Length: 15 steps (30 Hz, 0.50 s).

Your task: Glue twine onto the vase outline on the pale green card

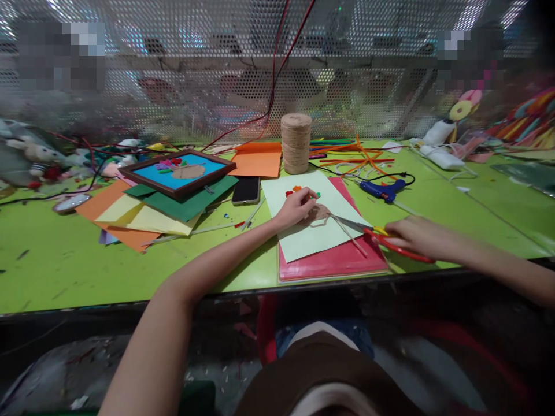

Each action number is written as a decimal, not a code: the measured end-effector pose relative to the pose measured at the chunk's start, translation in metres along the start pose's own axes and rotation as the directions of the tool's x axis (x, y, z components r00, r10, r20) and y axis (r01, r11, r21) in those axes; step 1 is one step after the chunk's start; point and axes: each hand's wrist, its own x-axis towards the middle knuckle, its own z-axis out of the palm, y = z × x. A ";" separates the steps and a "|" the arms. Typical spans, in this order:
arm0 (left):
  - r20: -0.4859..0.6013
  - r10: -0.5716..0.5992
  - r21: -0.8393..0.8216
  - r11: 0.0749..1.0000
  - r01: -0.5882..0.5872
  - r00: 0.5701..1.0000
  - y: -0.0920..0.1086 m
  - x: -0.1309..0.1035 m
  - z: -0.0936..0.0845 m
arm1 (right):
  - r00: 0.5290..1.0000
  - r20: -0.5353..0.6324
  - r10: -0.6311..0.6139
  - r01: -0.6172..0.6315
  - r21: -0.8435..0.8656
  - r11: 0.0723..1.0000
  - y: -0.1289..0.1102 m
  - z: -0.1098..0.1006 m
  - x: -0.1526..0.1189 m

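Note:
My right hand (410, 236) grips a pair of scissors (396, 245) with red and yellow handles. Their blades point left, at strands of brown twine (353, 236) trailing from a coiled twine piece (318, 215). That piece lies on a pale green sheet of paper (303, 245). Over its left side rests my left hand (297, 208), fingers curled and pressed together; what sits between the fingertips is hidden. Small red and orange flower shapes (292, 190) and a green bit (318, 195) show on the sheet just beyond it. Beneath the sheet is a red folder (333, 266).
Behind the paper stands a twine spool (296, 144). A blue glue gun (382, 189) with its cable lies to the right, and a phone (246, 190) to the left. Farther left, a framed picture (180, 190) tops coloured sheets (117, 202). Perforated metal (195, 104) closes off the back.

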 end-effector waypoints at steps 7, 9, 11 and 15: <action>0.001 0.059 0.075 0.995 -0.059 0.998 -0.004 0.002 0.000 | 0.936 -0.256 0.244 -0.205 0.169 0.964 0.024 -0.009 0.052; -0.019 0.083 0.121 0.989 -0.080 0.996 -0.003 0.002 -0.001 | 0.933 -0.274 0.235 -0.202 0.146 0.969 0.017 -0.010 0.068; -0.024 0.125 0.198 0.973 -0.118 0.992 -0.002 0.001 -0.002 | 0.946 -0.243 0.215 -0.190 0.123 0.974 0.009 -0.010 0.083; 0.164 0.265 0.412 0.857 -0.310 0.950 0.003 -0.005 -0.002 | 0.965 -0.178 0.193 -0.187 0.051 0.981 0.012 -0.016 0.104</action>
